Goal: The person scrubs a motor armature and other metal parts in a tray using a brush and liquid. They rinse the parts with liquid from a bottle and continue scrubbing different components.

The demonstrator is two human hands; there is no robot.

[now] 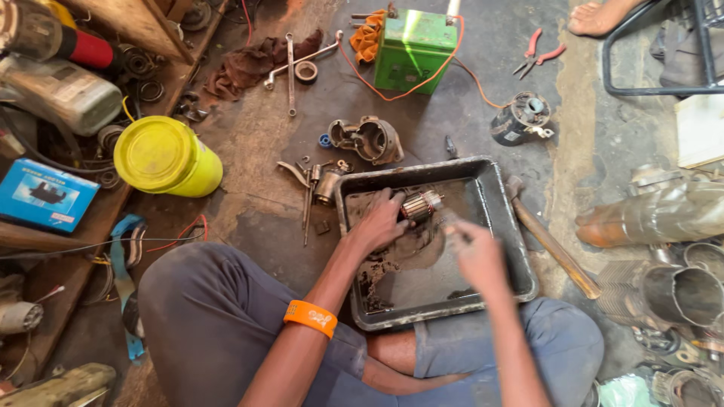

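My left hand [379, 221] grips a small motor armature [421, 204] with copper windings, held over a grimy dark metal tray [507, 218] on the floor. My right hand [477, 252] is blurred with motion just right of the armature and holds a small brush [449, 221] whose tip is near the armature. Dirty liquid and sludge lie in the tray's bottom. An orange band sits on my left wrist.
A motor housing [368, 139], small parts and wrenches [291, 71] lie beyond the tray. A green battery [414, 49] with orange wires, red pliers [537, 53], a yellow container [166, 156], a hammer [549, 241] and metal cylinders [671, 294] surround me. Another person's bare foot [596, 16] shows at top right.
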